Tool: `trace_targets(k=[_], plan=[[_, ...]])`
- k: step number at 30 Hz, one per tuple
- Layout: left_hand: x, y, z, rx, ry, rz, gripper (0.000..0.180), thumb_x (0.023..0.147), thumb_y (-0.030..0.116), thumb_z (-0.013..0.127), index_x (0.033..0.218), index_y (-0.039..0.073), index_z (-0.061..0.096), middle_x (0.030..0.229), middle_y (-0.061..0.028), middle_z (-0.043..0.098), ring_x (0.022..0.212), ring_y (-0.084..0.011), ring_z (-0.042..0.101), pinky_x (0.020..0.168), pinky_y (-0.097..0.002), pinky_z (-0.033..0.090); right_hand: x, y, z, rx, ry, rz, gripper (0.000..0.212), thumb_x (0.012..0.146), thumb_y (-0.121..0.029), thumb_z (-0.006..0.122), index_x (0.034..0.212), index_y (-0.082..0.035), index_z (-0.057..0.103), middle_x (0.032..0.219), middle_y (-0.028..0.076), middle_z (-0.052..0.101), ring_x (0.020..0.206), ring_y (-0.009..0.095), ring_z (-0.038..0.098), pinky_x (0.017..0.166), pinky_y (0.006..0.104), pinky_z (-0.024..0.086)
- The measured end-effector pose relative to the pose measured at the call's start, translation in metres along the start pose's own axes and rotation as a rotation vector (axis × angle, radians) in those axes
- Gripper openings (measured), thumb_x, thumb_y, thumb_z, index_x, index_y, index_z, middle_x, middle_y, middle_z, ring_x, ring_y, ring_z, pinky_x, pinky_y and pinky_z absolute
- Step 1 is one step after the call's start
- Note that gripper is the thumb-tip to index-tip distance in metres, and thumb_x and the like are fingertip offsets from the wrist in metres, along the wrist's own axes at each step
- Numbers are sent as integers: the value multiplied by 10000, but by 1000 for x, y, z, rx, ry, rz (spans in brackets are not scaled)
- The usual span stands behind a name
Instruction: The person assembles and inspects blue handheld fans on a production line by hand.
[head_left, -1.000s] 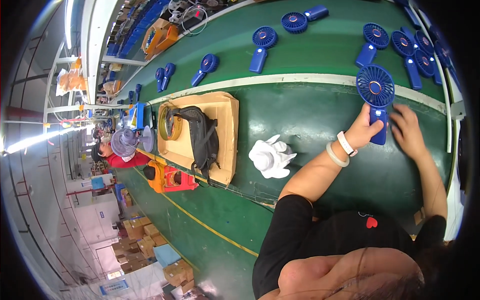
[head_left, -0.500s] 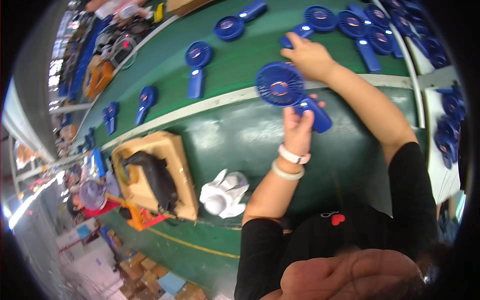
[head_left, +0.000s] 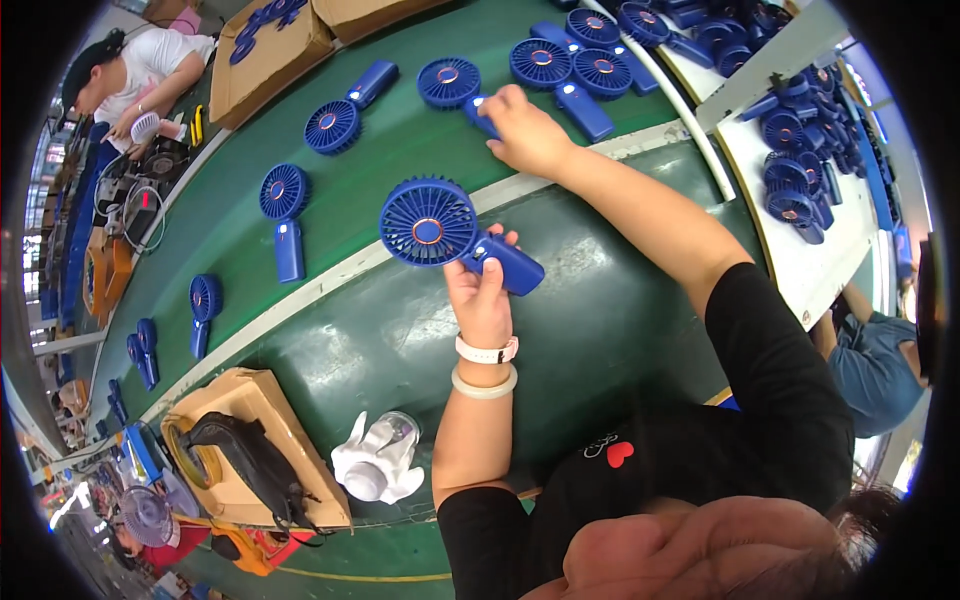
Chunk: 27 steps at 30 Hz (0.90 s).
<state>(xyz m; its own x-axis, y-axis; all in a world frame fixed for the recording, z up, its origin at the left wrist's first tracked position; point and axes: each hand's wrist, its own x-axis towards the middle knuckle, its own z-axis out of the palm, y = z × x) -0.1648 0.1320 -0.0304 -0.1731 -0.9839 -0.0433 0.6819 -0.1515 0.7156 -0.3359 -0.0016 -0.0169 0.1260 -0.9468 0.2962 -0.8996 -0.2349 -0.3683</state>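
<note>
My left hand (head_left: 482, 295), with a white watch and a pale bangle on its wrist, is closed around the handle of a blue handheld fan (head_left: 428, 222). It holds the fan just above the green bench, round grille facing up. My right hand (head_left: 528, 135) reaches far out over the green conveyor belt (head_left: 380, 160). Its fingers are curled over the handle of a second blue fan (head_left: 448, 82) lying on the belt, and most of that handle is hidden under the hand.
Several more blue fans lie along the belt and on a white table (head_left: 790, 250) at right. A cardboard tray (head_left: 250, 400) with a black bag and a white cloth bundle (head_left: 375, 465) sit near me. Cardboard boxes (head_left: 265, 70) and other workers are around.
My right hand left the held fan and stretched out to a fan on the belt. My left hand kept its fan, and my head turned toward the belt.
</note>
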Motion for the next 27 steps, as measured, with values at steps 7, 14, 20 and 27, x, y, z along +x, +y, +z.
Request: trace_targets(k=[7, 14, 20, 27], plan=[[-3, 2, -4, 8, 26, -2, 506, 856, 75, 583, 1295, 69, 333, 1185, -142, 498, 1044, -284, 548, 918, -400, 428, -68, -14, -48, 2353, -438, 386, 602, 812, -123, 595, 1308, 43, 294, 1211, 204, 456, 1055, 312, 540, 868, 377, 505], [-1, 1, 3, 25, 37, 37, 515, 852, 34, 565, 1307, 65, 324, 1185, -149, 495, 1046, -281, 544, 917, -393, 433, -120, -9, -33, 2364, -552, 436, 590, 760, -155, 602, 1282, -66, 341, 1086, 171, 518, 751, 228, 556, 612, 317, 472], [-4, 3, 4, 35, 26, 36, 505, 857, 73, 569, 1300, 71, 327, 1192, -150, 487, 1030, -281, 547, 895, -421, 453, -121, -7, -27, 2324, -570, 399, 571, 849, -396, 541, 1276, -65, 356, 1062, 169, 516, 694, 213, 504, 612, 311, 410], [-15, 2, 15, 54, 18, -71, 504, 860, 156, 596, 1257, 200, 290, 1138, -111, 484, 929, -246, 580, 610, -389, 558, -118, -6, -25, 2274, -529, 327, 616, 919, -553, 257, 1258, -57, 395, 1089, 184, 539, 758, 230, 536, 654, 340, 428]])
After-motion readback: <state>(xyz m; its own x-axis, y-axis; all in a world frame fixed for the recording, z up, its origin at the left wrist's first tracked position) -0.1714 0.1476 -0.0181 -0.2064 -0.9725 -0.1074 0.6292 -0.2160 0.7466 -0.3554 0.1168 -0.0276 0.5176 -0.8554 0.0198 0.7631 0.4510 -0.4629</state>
